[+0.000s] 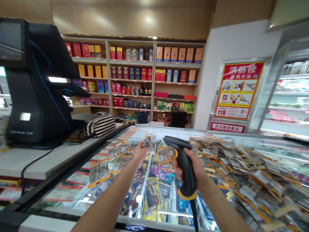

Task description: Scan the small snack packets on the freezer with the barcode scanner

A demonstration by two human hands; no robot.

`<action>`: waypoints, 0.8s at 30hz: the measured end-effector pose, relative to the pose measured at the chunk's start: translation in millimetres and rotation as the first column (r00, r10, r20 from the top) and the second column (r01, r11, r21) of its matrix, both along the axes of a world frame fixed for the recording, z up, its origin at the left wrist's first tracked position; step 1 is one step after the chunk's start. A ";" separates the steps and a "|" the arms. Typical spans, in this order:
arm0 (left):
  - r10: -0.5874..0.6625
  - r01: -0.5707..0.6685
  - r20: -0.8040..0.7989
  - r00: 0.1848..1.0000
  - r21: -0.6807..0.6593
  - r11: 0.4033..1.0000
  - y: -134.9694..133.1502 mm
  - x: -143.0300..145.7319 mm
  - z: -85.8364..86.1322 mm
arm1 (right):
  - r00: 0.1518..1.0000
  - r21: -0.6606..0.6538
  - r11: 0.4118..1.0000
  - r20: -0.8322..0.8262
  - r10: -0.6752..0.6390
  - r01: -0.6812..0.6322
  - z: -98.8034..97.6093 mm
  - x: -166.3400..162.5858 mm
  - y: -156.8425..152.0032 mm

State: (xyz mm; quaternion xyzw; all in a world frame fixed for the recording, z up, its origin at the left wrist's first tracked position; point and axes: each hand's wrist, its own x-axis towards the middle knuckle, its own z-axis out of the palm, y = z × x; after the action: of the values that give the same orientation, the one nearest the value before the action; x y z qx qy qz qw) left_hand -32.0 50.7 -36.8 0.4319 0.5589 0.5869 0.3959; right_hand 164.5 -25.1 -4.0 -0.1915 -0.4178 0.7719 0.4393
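Observation:
My right hand (194, 167) is wrapped round a black and yellow barcode scanner (187, 170), its head tilted to the left and its cable running down. Ahead of it, my left hand (140, 153) grips a small clear snack packet (149, 142) by its edge, over the freezer's glass top (82, 196). Similar packets (166, 154) lie on the glass between and beyond my hands. A big heap of the same packets (236, 167) spreads over the right side, and a smaller group (101, 170) lies to the left.
A black checkout terminal (41, 87) stands on the white counter (14, 161) at left, beside a striped pouch (101, 125). Under the glass lie colourful ice-cream packs (152, 196). Shelves of boxed goods (130, 74) line the back wall, and a red poster (238, 90) hangs at right.

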 end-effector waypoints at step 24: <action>0.131 -0.151 0.308 0.942 0.042 0.988 19.7 -16.9 15.6 | 0.993 -0.057 0.998 0.119 -0.010 0.017 -2.0 6.9 3.5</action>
State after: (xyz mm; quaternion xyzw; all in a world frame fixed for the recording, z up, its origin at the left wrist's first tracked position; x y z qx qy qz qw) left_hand -48.9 70.4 -21.2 0.3078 0.5013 0.6912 0.4198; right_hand 171.4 -21.6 -6.0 -0.2524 -0.4194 0.7679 0.4131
